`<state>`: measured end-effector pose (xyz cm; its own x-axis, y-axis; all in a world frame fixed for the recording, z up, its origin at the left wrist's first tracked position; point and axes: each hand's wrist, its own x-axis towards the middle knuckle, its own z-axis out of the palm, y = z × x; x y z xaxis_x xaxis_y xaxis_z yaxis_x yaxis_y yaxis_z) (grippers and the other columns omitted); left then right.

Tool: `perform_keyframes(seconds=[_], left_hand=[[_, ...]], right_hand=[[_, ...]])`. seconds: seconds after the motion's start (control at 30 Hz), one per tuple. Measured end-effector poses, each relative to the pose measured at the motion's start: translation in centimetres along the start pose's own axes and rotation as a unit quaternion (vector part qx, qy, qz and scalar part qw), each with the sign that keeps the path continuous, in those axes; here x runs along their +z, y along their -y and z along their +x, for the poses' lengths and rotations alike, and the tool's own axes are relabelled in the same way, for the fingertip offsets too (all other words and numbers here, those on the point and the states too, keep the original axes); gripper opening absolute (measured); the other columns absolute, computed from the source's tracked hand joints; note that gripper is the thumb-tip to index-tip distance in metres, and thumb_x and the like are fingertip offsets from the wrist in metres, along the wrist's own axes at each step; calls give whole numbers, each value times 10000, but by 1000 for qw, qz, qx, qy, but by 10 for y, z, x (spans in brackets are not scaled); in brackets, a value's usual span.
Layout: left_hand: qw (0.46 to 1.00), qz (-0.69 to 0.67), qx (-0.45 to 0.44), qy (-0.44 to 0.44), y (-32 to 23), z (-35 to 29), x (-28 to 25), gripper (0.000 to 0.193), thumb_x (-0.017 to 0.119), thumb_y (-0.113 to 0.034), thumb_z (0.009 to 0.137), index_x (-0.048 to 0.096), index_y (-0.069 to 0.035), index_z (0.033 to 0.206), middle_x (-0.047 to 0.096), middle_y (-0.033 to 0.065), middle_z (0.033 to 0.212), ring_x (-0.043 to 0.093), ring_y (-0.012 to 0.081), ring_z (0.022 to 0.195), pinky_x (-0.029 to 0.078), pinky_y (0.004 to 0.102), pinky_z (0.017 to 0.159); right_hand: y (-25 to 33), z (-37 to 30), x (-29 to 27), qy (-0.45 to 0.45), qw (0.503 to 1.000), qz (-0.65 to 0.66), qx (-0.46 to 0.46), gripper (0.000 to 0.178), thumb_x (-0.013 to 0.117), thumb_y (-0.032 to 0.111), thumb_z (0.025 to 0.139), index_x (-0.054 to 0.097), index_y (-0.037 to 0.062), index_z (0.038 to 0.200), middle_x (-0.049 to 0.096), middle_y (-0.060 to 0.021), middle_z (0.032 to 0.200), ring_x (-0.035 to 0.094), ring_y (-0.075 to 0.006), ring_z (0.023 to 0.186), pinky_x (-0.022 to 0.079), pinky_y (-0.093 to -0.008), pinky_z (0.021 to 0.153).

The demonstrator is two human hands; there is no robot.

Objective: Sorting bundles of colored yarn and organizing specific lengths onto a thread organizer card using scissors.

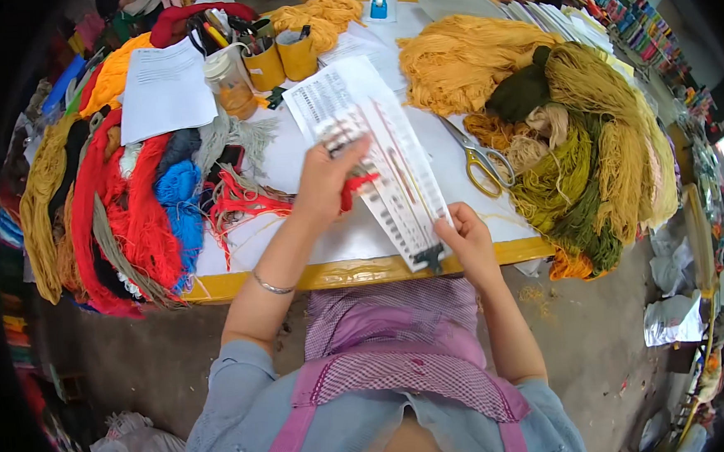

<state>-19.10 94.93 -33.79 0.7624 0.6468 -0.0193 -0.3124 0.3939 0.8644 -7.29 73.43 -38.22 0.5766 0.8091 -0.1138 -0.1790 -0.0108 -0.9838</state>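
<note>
A person in a purple checked apron (pixel 413 380) sits or stands at a yellow-edged table (pixel 330 243), hands apart on a long white printed card (pixel 404 174) that slants over the near edge. The right hand (pixel 467 240) pinches the card's lower end beside a black clip (pixel 429 257); the left hand (pixel 332 176), farther up, is closed on a tuft of red yarn (pixel 350 195) and hides part of the card's left side, and whether it also grips the card cannot be told. Loose red and grey strands (pixel 248 198) lie left of that wrist. Hanks in red, blue and gold (pixel 50 212) crowd the left side; green and olive hanks (pixel 597 145) spill over the right edge, with gold-handled scissors (pixel 484 167) just beside them. The card partly covers a printed sheet (pixel 308 92). Beyond, a paper (pixel 167 93) lies across the left-hand hanks, near a clear jar (pixel 231 86) and two yellow pen cups (pixel 297 56). Pale orange yarn (pixel 472 58) is heaped at far right, and a small blue object (pixel 378 7) sits near the far edge.
</note>
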Motion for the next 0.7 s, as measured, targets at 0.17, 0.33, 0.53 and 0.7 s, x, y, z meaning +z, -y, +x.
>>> perform_keyframes(seconds=[0.17,0.33,0.53,0.7], left_hand=[[991,-39,85,-91,-10,15,-26,302,675,-87,897,591,-5,1176,656,73,1086,658,175,928,569,325,788],[989,-10,85,-120,10,17,-39,324,674,-112,907,596,-11,1204,656,63,1120,647,157,969,545,314,820],[987,4,95,-128,20,13,-35,284,678,-98,905,611,-1,1164,657,64,1093,640,141,920,534,297,809],[972,57,141,-177,-4,8,-56,325,675,-156,905,596,11,1172,663,90,1074,649,157,908,576,306,691]], right_hand=[[-12,-35,8,24,994,77,73,264,646,109,925,545,-11,1138,660,-61,985,626,-108,850,506,-236,773],[-25,-42,7,29,985,160,54,279,573,114,972,556,-28,1212,681,-100,1025,654,-138,856,529,-256,785],[-26,-42,1,-29,986,154,64,247,511,206,1009,574,-19,1090,680,-85,955,638,-124,785,516,-241,721],[-25,-54,-26,8,993,36,116,280,506,248,1013,598,-12,1056,687,-84,923,629,-109,755,503,-233,674]])
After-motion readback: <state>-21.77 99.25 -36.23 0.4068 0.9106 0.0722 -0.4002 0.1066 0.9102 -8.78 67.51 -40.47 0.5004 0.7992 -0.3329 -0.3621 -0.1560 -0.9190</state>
